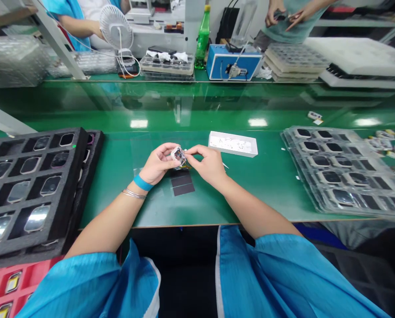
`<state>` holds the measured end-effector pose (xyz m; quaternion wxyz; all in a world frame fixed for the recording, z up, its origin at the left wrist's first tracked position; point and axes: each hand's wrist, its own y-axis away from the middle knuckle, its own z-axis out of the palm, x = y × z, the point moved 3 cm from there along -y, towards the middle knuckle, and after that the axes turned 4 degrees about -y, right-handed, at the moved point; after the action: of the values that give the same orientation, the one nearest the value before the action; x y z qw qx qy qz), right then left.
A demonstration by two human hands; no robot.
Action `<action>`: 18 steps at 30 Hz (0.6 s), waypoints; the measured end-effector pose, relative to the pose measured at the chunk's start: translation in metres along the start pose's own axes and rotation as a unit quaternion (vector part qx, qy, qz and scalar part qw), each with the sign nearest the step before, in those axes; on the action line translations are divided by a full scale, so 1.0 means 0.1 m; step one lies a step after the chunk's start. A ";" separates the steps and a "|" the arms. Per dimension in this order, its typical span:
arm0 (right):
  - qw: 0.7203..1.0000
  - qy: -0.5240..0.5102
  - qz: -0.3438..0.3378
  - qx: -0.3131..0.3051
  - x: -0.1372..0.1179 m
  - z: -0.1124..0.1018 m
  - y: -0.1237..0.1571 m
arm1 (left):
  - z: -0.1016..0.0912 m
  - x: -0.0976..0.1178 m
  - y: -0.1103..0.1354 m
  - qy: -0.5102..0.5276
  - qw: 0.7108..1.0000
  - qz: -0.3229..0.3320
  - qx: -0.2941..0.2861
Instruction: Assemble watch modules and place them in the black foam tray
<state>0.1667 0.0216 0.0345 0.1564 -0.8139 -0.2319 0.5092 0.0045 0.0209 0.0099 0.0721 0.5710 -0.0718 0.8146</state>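
Small opened device (176,153) between hands, held in left hand (158,165), right hand (209,166) narrowed at its edge, grip unclear.

The left hand (159,163) is curled in a closed grip, its thumb stretched along the side nearer the body and its fingers folded opposite. Just beside it, the right hand (208,165) reaches in with its back up, thumb and index finger brought close in a pinch. Behind the hands, the left forearm (108,216) and right forearm (257,205) are bare and spread apart towards the elbows, so the 2 arms slant inward and nearly meet at the fingertips
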 end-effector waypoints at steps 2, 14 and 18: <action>1.000 0.013 -0.016 0.001 0.01 0.02 0.01 | 0.00 -0.01 0.00 0.002 1.000 0.004 0.001; 0.993 -0.101 0.040 -0.041 0.14 0.16 0.02 | -0.02 -0.02 -0.02 0.042 0.999 -0.031 0.013; 0.917 -0.319 0.195 -0.138 0.26 0.25 0.00 | -0.08 0.06 -0.02 0.047 0.998 -0.026 0.018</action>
<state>0.1541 0.0359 0.0038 -0.1424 -0.6505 -0.1748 0.7253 -0.0042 0.0247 0.0125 0.0863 0.5349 -0.0385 0.8396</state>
